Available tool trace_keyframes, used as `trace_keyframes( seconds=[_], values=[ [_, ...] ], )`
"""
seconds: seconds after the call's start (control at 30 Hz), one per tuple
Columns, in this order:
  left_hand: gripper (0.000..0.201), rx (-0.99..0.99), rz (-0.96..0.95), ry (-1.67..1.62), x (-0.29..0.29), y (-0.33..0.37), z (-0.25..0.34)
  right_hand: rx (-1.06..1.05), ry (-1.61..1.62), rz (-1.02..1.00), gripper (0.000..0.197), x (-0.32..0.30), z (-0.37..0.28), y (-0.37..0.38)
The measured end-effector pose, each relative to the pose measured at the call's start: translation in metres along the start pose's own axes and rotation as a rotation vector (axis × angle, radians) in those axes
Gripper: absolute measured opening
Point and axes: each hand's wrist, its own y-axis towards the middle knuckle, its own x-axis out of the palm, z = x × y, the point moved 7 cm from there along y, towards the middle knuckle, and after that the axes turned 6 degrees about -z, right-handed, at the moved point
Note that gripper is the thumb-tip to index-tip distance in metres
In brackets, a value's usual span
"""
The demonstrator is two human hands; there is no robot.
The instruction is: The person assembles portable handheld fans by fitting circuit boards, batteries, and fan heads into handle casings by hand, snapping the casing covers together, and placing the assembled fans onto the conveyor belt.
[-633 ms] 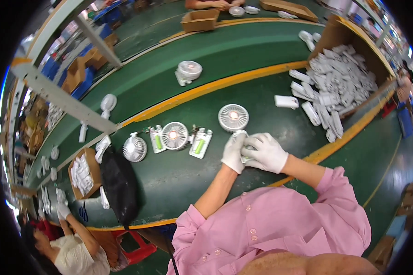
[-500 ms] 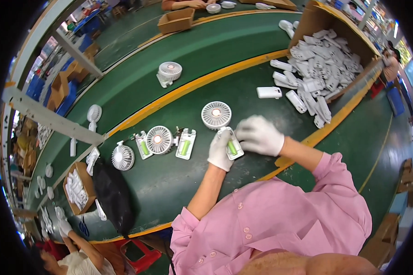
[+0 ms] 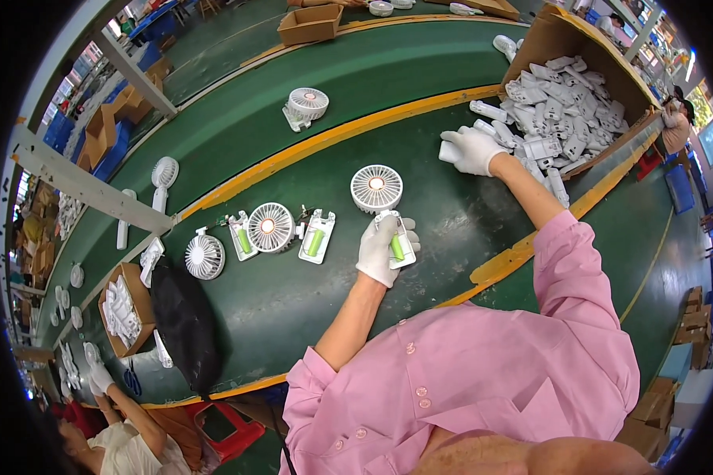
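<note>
My left hand, in a white glove, is wrapped round the opened handle of a small white fan. A green battery shows inside that handle, and the round fan head lies beyond my fingers. My gloved right hand is stretched out to the right and grips a white plastic handle cover by one end. More such covers spill from a tipped cardboard box just beyond it.
To the left lie another open fan, an open handle half with a battery and a fan head. A black bag rests by a small carton. One fan sits on the green belt. A co-worker is at lower left.
My right hand has left the fan handle, moved right and far, and closed on a white cover lying by the pile. My left hand keeps hold of the fan.
</note>
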Motion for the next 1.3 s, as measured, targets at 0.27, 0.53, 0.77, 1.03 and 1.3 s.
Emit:
trace_keyframes(
  seconds=[0.27, 0.53, 0.77, 1.03, 1.3],
  values=[
    [0.021, 0.030, 0.189, 0.153, 0.009, -0.010, 0.010, -0.094, 0.639, 0.451, 0.045, -0.017, -0.059, -0.027],
    [0.023, 0.061, 0.108, 0.030, 0.000, 0.000, 0.011, -0.174, 1.932, 0.347, 0.065, 0.023, -0.123, -0.066],
    [0.022, 0.162, 0.105, -0.003, -0.013, 0.003, 0.006, -0.006, 1.642, -0.252, 0.049, 0.053, -0.117, -0.075],
    [0.017, 0.188, 0.186, -0.014, -0.010, 0.001, 0.011, -0.192, 1.337, -0.411, 0.065, 0.063, -0.130, -0.091],
    [0.021, 0.109, 0.015, -0.129, -0.001, 0.002, 0.007, -0.061, 1.179, -0.250, 0.071, 0.027, -0.131, -0.100]
  ],
)
